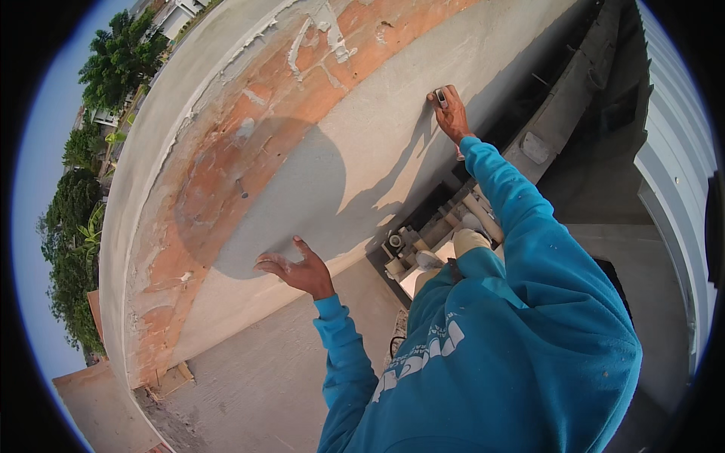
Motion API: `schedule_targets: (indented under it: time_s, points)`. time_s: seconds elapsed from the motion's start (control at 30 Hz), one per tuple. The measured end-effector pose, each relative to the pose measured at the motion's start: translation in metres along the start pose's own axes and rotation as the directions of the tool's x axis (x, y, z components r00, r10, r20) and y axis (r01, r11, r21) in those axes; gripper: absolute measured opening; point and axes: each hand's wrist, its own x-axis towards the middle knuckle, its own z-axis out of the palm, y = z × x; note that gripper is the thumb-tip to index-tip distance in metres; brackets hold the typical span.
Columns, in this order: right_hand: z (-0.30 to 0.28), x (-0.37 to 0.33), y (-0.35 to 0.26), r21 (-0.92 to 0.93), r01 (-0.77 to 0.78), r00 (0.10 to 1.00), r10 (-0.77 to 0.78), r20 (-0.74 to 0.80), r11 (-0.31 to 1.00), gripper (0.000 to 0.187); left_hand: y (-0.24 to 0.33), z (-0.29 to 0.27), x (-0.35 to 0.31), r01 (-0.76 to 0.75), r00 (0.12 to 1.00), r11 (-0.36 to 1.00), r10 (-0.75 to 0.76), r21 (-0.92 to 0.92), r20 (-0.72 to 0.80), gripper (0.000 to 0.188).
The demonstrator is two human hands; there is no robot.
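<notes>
My left hand (300,272) is open beside the grey plastered wall (393,98), thumb and fingers spread. It holds nothing, and whether its fingertips touch the plaster I cannot tell. Farther off to the right, my right hand (455,117) is closed around a short, pale metal bar (441,97) with what looks like a hollow end, against or close to the same plaster. Most of the bar is hidden in the fist. Bare orange brickwork (226,174) with grey mortar smears runs along the wall's upper band. A nail-like piece (242,189) sticks out of it.
A ledge of rough cement (279,370) lies below the wall at the left. Pipes and timber pieces (434,234) are beside my feet. Corrugated metal sheeting (683,143) borders the right side, and a concrete beam (563,113) runs near my right arm. Trees (72,204) stand beyond the wall.
</notes>
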Motion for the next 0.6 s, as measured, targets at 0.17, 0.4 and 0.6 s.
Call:
schedule_targets:
  time_s: [0.17, 0.4, 0.6]
  points:
    - [0.005, -0.004, 0.011, -0.071, 0.109, 0.994, -0.109, -0.002, 0.992, 0.020, -0.004, -0.006, -0.002, -0.010, 0.997, 0.991, -0.001, 0.132, 0.082, 0.099]
    - [0.025, -0.019, 0.096, -0.120, -0.144, 0.979, 0.159, 0.129, 0.982, 0.046, -0.007, -0.002, 0.000, -0.057, 0.997, 0.974, 0.045, 0.220, 0.056, 0.095]
    - [0.037, -0.028, 0.134, -0.338, 0.041, 0.999, -0.029, 0.042, 0.940, 0.046, -0.008, -0.003, 0.002, -0.025, 0.998, 0.964, 0.008, 0.264, 0.066, 0.094]
